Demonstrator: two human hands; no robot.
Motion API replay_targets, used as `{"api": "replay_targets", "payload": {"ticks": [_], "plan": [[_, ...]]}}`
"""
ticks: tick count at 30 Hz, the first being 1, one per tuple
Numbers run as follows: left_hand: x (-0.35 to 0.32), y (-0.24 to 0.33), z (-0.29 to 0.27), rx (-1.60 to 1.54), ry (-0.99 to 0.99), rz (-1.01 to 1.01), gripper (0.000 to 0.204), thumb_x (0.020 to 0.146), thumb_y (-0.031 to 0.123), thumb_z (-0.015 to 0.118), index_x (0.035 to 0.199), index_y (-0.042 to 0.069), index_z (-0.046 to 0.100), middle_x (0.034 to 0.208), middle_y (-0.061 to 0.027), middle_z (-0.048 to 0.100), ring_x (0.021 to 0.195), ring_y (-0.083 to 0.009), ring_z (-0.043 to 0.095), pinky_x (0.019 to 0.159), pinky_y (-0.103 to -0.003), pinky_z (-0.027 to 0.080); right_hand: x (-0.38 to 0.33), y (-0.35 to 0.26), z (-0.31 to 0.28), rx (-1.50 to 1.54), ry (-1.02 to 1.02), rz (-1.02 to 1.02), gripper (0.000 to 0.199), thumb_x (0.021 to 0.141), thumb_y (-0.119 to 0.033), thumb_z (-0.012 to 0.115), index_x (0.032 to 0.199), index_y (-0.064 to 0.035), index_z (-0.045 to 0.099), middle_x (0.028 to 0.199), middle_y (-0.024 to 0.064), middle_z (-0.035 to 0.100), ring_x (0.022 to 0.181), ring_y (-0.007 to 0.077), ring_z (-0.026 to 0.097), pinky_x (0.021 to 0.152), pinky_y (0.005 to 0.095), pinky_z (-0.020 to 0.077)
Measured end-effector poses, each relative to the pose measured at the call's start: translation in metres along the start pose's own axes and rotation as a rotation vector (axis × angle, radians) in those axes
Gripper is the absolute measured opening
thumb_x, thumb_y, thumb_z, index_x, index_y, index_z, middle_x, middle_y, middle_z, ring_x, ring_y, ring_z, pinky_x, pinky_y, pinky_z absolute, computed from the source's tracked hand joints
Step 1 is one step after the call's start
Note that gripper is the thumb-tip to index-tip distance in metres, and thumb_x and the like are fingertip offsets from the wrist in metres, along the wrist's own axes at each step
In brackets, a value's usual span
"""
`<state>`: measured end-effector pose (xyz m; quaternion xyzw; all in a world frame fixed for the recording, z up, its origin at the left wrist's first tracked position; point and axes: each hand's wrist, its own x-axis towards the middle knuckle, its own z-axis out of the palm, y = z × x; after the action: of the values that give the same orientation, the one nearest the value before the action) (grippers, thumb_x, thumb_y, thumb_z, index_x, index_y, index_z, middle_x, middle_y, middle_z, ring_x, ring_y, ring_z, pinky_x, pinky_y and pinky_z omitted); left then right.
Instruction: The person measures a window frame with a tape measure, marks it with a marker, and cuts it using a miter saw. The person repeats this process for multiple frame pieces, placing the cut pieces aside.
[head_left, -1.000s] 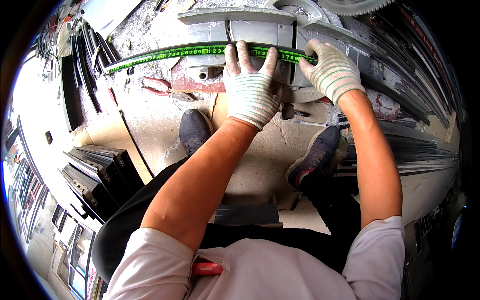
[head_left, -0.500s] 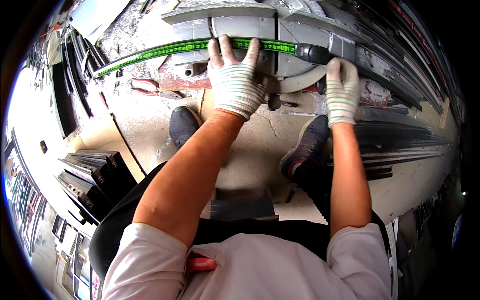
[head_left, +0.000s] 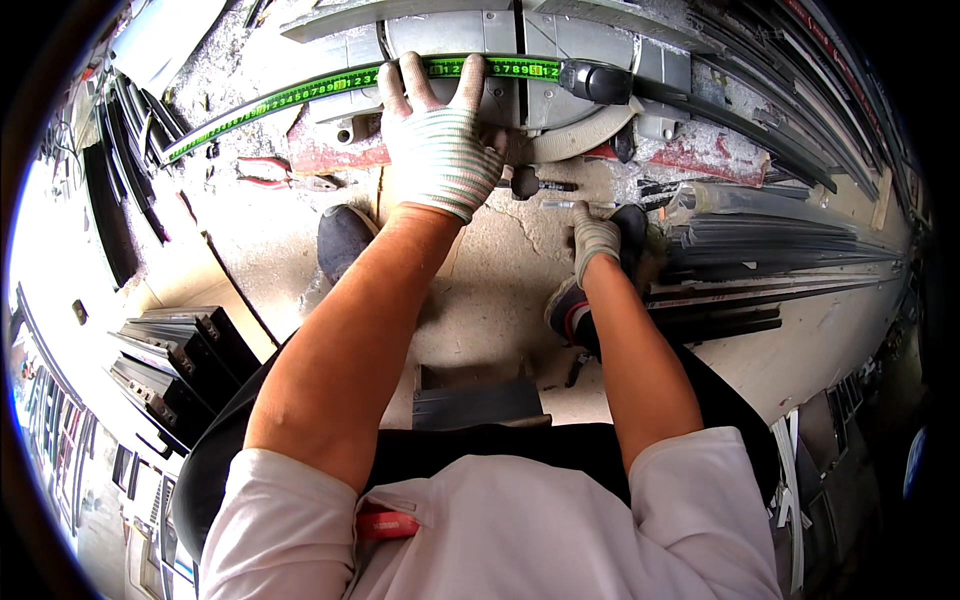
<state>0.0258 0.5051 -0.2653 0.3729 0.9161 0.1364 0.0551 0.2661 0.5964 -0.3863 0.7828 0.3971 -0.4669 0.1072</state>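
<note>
A green tape measure blade (head_left: 300, 93) is stretched along a long dark profile (head_left: 720, 108), over a grey metal machine bed (head_left: 590, 45). At its right end sits the black tape case (head_left: 597, 82), with no hand on it. My left hand (head_left: 440, 145), in a striped knit glove, lies over the blade with its fingers spread, fingertips resting on it. My right hand (head_left: 597, 242), gloved too, is lower down beside my right shoe (head_left: 570, 305). Its fingers are mostly hidden, and its tip is near a thin, pale pen-like stick (head_left: 565, 204).
Red-handled pliers (head_left: 285, 174) lie left of my left hand. Stacked dark profiles (head_left: 770, 235) lie at the right, and short black profile pieces (head_left: 185, 365) stand at the lower left. A curved grey machine part (head_left: 580, 138) sticks out below the bed.
My right hand has left the tape case and moved down and left toward my right shoe. My left hand stays on the blade; the whole view has shifted slightly.
</note>
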Motion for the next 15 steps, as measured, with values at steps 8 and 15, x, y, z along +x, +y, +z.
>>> {"api": "replay_targets", "payload": {"ticks": [8,15], "plan": [[0.002,0.005,0.001,-0.077,-0.038,-0.014,0.083,0.073,0.031,0.080,0.150,0.026,0.048,0.156,-0.0369,0.024,0.143,-0.0584,0.025,0.110,-0.063,0.036,0.043,0.013,0.004,0.326,0.051,0.149,0.021,0.090,-0.029,0.075,0.084,-0.0141,0.061,0.065,0.0014,0.059,0.046,0.0165,0.051,0.039,0.0344,0.0349],[0.001,0.002,-0.003,-0.085,-0.070,-0.038,0.085,0.073,0.030,0.080,0.151,0.025,0.047,0.154,-0.0411,0.028,0.142,-0.0607,0.026,0.114,-0.061,0.033,-0.033,-0.014,-0.019,0.640,-0.130,-0.076,0.024,0.094,-0.031,0.073,0.087,-0.0118,0.061,0.072,0.0000,0.059,0.053,0.0125,0.052,0.042,0.0280,0.0358]]}}
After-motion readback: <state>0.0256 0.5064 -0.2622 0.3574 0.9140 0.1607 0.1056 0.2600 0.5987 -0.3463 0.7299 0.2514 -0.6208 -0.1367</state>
